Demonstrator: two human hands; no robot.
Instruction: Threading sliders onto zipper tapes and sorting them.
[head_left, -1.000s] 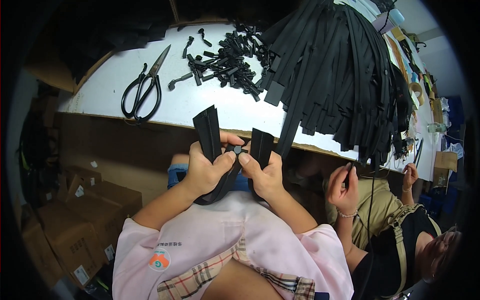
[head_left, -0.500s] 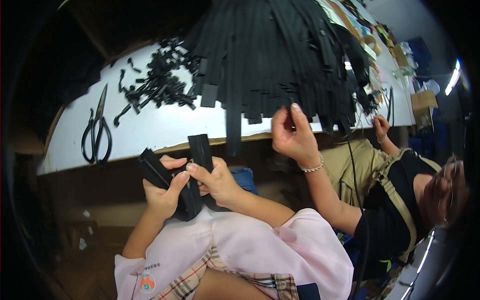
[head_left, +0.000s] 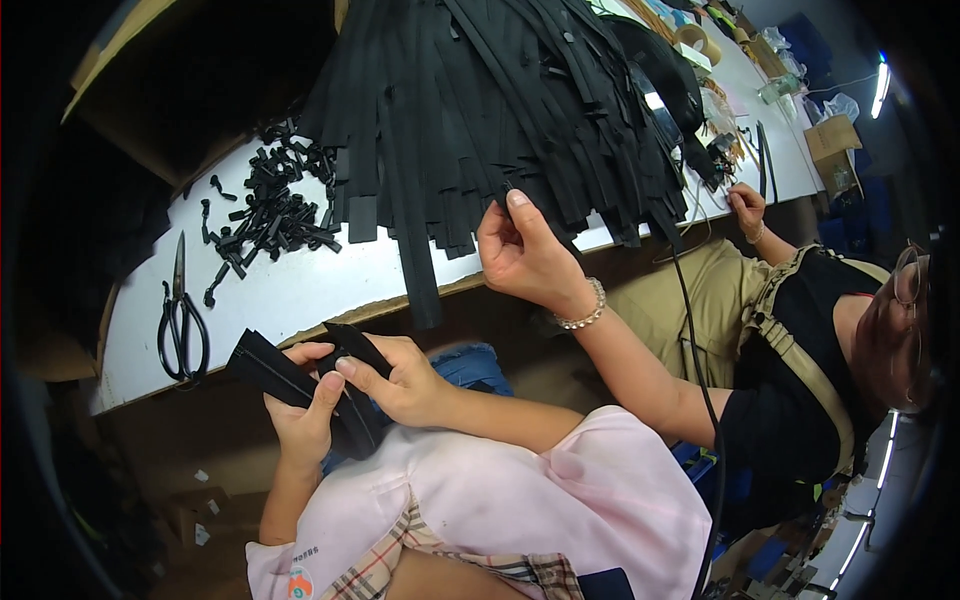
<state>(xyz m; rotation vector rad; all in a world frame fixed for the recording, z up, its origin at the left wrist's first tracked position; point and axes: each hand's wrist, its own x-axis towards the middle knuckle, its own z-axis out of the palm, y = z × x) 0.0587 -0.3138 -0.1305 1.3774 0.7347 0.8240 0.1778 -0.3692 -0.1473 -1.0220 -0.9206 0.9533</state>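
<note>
Near my lap, my left hand (head_left: 303,422) is closed around a folded black zipper (head_left: 268,368), whose seam line shows along its length. My right hand (head_left: 408,388) grips the same zipper's other end, thumb and fingers pinched close to my left thumb. Anything small between those fingertips is hidden. In front, a thick heap of long black zipper strips (head_left: 470,130) covers the table, its ends hanging over the near edge. A scattered pile of small black zipper sliders (head_left: 275,205) lies to its left.
Black-handled scissors (head_left: 181,325) lie on the white table (head_left: 130,345) at the left. To my right, a co-worker's hand (head_left: 530,250) reaches to the strip heap; their other hand (head_left: 748,210) rests farther right. A black cable (head_left: 692,330) hangs between us.
My view has shifted, so the table sits lower and farther left. My hands still hold the zipper, now tilted more to the left. The co-worker's pinching hand stays by the strips.
</note>
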